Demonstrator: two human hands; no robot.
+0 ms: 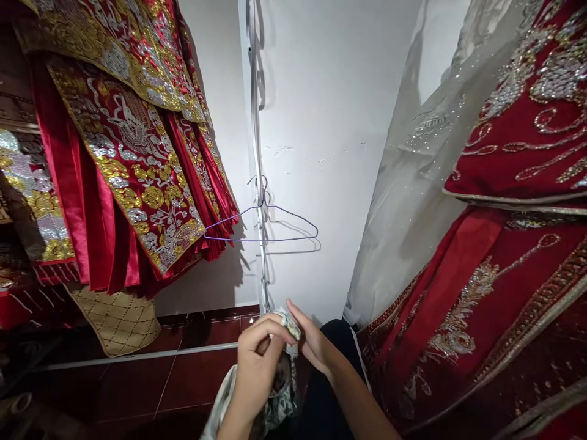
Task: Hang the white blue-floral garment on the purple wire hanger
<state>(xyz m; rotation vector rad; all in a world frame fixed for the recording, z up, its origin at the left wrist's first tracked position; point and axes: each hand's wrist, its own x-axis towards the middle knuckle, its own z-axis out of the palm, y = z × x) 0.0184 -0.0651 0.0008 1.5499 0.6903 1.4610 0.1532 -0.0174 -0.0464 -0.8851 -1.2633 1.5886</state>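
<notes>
Low in the middle of the head view, my left hand (262, 353) is closed, thumb and fingers pinching the gathered top of a pale, patterned cloth garment (282, 410). The garment hangs below, partly behind my left wrist and forearm. Against the right side of the bunched cloth is my right hand (316, 343), its visible fingers stretched out and pointing up. Some of its fingers are hidden behind the cloth. Beyond both hands, a thin purple clothes hanger (261, 240) hangs bare on a white upright rail (255, 122) by the wall.
Red gowns with gold and silver embroidery (137, 153) hang on the left. A beaded red gown (518, 293) and a sheer white dress (394, 201) fill the right. Dark red tiles (197, 376) cover the floor, with a pale bar (192, 351) running across.
</notes>
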